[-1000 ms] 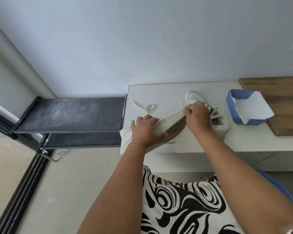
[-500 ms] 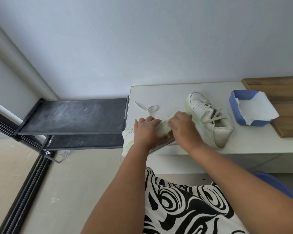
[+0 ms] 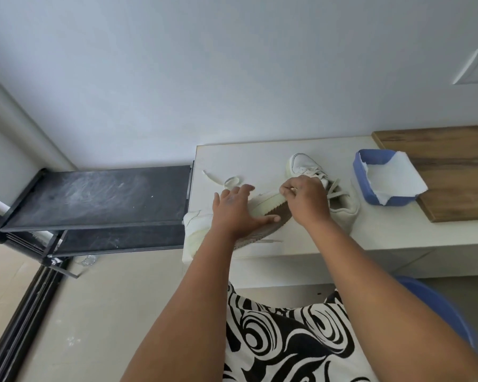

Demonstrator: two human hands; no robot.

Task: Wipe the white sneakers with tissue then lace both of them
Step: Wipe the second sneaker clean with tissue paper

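One white sneaker [image 3: 264,204] lies on its side at the table's left front corner, its brown sole facing me and its heel past the table edge. My left hand [image 3: 236,209] holds it, fingers over the top and thumb across the sole. My right hand [image 3: 305,202] is curled at the toe end of the cream midsole, pinching a small wad of tissue that is mostly hidden. The second white sneaker [image 3: 305,164] stands upright just behind my right hand, with laces in it. A loose lace [image 3: 228,182] lies behind my left hand.
A blue tub lined with white tissue [image 3: 360,176] stands at the right, against a wooden board [image 3: 453,166]. The white table [image 3: 398,230] ends at the left beside a black two-level shelf [image 3: 100,194]. A blue seat [image 3: 439,307] is under my right arm.
My right hand slid left along the midsole toward my left hand, then back right to the toe end. My left hand stayed on the sneaker.
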